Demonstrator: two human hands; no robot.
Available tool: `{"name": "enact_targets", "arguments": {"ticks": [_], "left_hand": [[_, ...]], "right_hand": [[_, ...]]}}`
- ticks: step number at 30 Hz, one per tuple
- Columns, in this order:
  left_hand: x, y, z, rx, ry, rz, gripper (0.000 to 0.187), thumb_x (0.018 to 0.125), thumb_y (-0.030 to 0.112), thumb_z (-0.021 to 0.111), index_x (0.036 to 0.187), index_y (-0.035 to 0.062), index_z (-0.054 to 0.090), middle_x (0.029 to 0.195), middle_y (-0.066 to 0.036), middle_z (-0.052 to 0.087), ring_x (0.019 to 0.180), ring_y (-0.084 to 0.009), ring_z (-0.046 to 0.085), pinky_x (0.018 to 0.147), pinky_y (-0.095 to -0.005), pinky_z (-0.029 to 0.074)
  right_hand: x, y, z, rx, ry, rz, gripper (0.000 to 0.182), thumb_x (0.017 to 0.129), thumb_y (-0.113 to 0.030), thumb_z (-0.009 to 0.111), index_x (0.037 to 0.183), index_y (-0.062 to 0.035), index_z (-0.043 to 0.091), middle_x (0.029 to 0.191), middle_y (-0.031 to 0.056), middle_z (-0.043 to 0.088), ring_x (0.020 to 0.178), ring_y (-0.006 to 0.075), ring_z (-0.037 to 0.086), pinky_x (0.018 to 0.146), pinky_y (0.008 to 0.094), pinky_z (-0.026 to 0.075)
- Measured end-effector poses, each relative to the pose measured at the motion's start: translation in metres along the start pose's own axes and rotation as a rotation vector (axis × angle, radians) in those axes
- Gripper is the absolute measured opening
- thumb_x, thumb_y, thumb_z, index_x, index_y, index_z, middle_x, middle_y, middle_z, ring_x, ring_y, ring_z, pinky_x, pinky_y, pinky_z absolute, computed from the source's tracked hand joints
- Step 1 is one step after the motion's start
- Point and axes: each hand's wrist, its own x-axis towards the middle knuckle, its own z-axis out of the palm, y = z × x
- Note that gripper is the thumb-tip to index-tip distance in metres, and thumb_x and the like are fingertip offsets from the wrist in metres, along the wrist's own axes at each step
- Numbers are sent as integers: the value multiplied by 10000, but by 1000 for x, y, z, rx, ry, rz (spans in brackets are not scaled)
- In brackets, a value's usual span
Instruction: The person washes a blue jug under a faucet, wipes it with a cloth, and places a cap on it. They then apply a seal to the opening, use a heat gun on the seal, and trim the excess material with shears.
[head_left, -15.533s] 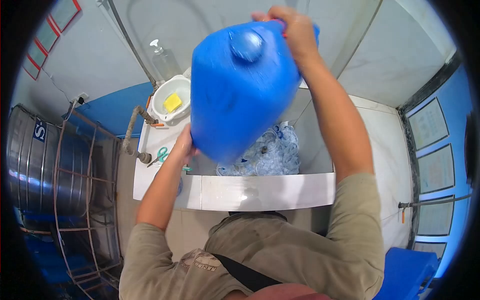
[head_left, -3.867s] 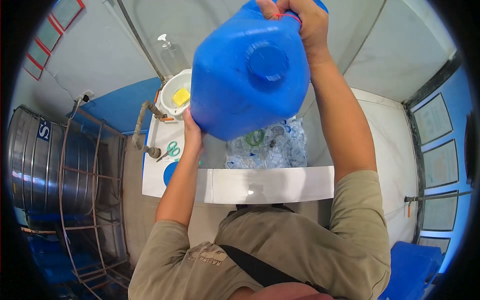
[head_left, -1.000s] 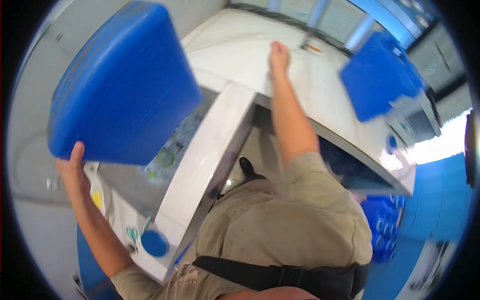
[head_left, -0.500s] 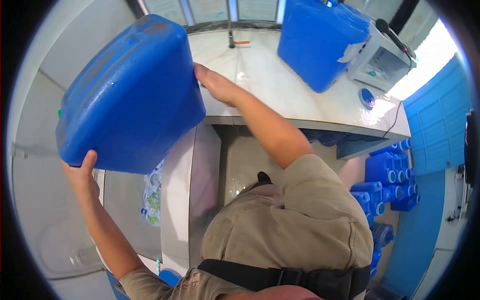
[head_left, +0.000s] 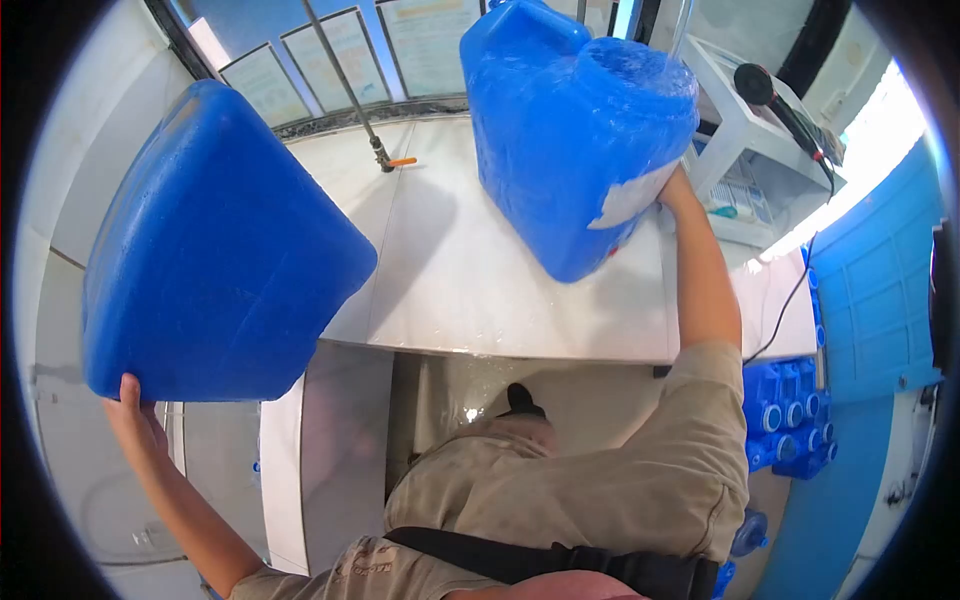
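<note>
My left hand (head_left: pixel 140 415) is closed on the lower near corner of a large blue water jug (head_left: pixel 220 260), thumb on its front face and fingers underneath. This jug is tilted, its base facing me. A second blue water jug (head_left: pixel 570 150) stands on the white counter (head_left: pixel 440 310), a torn pale label (head_left: pixel 630 195) on its side. Its top looks wet and glassy around the wide neck. My right hand (head_left: pixel 676 190) is against the far right side of that jug, near the label, with its fingers hidden behind it.
A tap with an orange handle (head_left: pixel 400 161) rises from the counter. On the right are a white shelf unit (head_left: pixel 735 165), a black corded tool (head_left: pixel 775 95) and its hanging cable. Several blue jugs (head_left: pixel 785 410) stand low by a blue door (head_left: pixel 880 250).
My right hand has left the first jug and gone across to the second one. The left hand keeps its hold on the first jug, which sits lower in view. My view has shifted.
</note>
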Motion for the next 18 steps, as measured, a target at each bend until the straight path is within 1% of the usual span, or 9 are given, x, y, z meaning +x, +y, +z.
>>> {"name": "enact_targets", "arguments": {"ticks": [2,5,8,11,14,15,16,17,18], "left_hand": [[-3,13,26,30,-17,-48,953,752,457,841,1450,11,371,1378,-150,501,1263,-300,520,1001,-448,476],[-14,35,58,60,-4,-33,932,758,437,838,1447,13,376,1375,-145,503,1248,-293,531,997,-439,481],[-19,51,66,127,-11,-32,909,766,410,832,1444,9,379,1362,-145,517,1236,-284,541,1003,-433,476],[-17,50,67,162,-7,-51,894,758,380,839,1435,3,394,1343,-145,537,1225,-274,550,1004,-423,474],[-23,59,91,178,-22,-72,868,752,340,848,1421,-6,417,1299,-151,575,1210,-268,559,1006,-401,473],[-27,65,102,187,-32,-80,860,752,328,850,1419,-6,421,1289,-151,583,1208,-268,560,1009,-393,471],[-29,67,105,183,-45,-83,863,744,315,857,1416,-7,424,1278,-152,590,1202,-269,565,1006,-392,473],[-26,65,105,177,-65,-83,865,736,303,865,1413,-8,426,1267,-153,597,1195,-269,570,1003,-390,475],[-21,57,101,180,-53,-83,885,708,294,885,1407,-7,432,1267,-152,596,1185,-268,575,994,-390,480]], "right_hand": [[25,7,17,-92,-122,-100,309,921,-139,543,1171,-2,664,1205,245,659,1138,376,625,994,403,471],[34,18,37,-183,-295,-139,301,913,-135,552,1156,-3,671,1174,231,673,1113,379,636,974,411,481],[28,25,45,-188,-367,-156,292,905,-130,562,1142,-5,678,1144,218,687,1087,382,646,955,418,491],[20,27,48,-161,-422,-175,283,896,-126,571,1127,-7,685,1114,205,701,1062,384,656,936,426,501],[-7,39,33,-118,-515,-185,275,888,-121,580,1112,-8,692,1084,192,714,1036,387,666,916,434,511],[-36,50,13,-169,-632,-99,272,885,-120,583,1107,-9,695,1074,188,719,1027,388,669,910,437,514],[-68,79,17,-374,-755,56,220,847,-90,612,1024,-15,721,976,149,733,884,334,699,802,417,551],[-82,5,-36,17,-1016,469,188,896,-104,586,994,-10,716,884,108,724,775,225,689,677,367,539],[-100,-40,-55,286,-1034,707,190,950,-143,586,1001,4,696,868,74,703,747,164,663,659,314,531]]}}
